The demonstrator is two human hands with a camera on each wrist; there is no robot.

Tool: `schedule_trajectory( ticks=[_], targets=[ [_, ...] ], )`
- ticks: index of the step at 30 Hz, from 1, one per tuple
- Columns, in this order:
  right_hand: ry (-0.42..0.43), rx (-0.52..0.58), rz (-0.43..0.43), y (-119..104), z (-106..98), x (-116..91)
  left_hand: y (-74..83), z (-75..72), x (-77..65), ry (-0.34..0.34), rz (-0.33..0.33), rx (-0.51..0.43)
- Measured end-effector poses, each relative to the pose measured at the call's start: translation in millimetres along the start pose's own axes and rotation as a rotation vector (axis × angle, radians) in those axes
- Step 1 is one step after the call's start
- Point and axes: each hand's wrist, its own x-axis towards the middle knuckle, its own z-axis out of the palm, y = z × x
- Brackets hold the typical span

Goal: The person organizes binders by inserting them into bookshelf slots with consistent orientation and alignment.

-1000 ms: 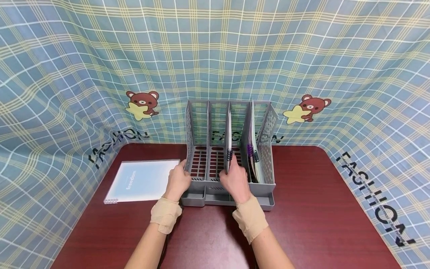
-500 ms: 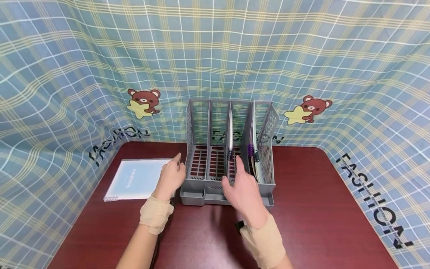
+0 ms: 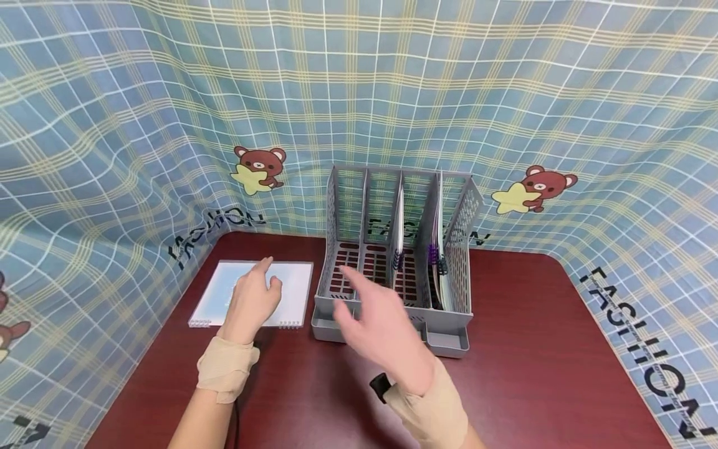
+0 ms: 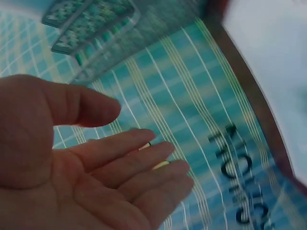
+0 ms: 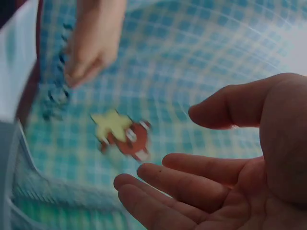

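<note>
Above the light-blue spiral notebook on the table's left side is my left hand, covering part of it. Its fingers are straight and the thumb stands apart, with nothing held, as the left wrist view shows. My right hand hovers in front of the grey file organizer, its fingers extended and the palm bare in the right wrist view. A dark-ringed spiral notebook stands upright near the organizer's middle. Purple-ringed and black-ringed notebooks lean together in its rightmost slot.
The dark red table carries the organizer and the flat notebook. Shallow trays run along the organizer's front. A plaid cloth with bear prints hangs behind and at both sides.
My left hand has let go of the organizer's left side and moved left over the flat notebook. My right hand has left the upright notebook, coming back and leftward. The view has shifted slightly.
</note>
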Motion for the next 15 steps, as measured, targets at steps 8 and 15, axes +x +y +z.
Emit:
schedule_trajectory(
  ticks=[8, 15],
  targets=[
    [-0.224, -0.033, -0.161, -3.7, 87.6, 24.6, -38.0, -7.5, -18.8, 0.114, 0.017, 0.122],
    [-0.377, -0.289, -0.168, -1.3, 148.1, 39.0, -78.2, -15.9, -27.1, 0.068, 0.015, 0.259]
  ],
)
